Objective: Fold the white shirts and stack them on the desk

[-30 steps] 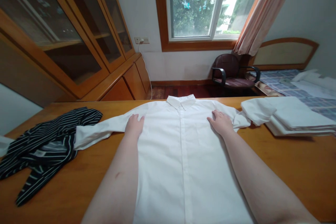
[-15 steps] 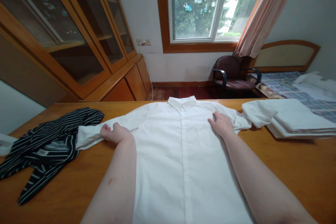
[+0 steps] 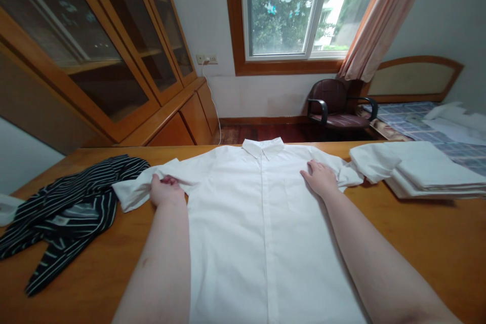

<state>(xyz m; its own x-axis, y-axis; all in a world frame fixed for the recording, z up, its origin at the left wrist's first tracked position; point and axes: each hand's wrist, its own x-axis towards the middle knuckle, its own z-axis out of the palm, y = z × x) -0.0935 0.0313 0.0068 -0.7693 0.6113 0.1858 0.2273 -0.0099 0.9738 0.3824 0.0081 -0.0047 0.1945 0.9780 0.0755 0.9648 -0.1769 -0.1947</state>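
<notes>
A white button-up shirt [image 3: 235,223] lies face up on the wooden table, its collar at the far edge and its sleeves out to both sides. My left hand [image 3: 166,191] is closed on the sleeve at the left, which is lifted and creased around the fingers. The cuff end of that sleeve reaches the black striped garment. On the chest at the right, near the shoulder, my right hand [image 3: 321,178] rests flat with its fingers spread. The right sleeve runs out toward the folded white cloth.
A black striped garment [image 3: 83,197] lies crumpled at the table's left. Folded white cloth [image 3: 433,167] is stacked at the right. Beyond the wooden table [image 3: 417,243] are a maroon armchair [image 3: 336,101], a bed [image 3: 413,114] and a glass-doored cabinet [image 3: 167,96].
My left hand has closed on the left sleeve and shifted slightly right. The sleeve has bunched up and its cuff has drawn off the striped garment a little. My right hand stays in place.
</notes>
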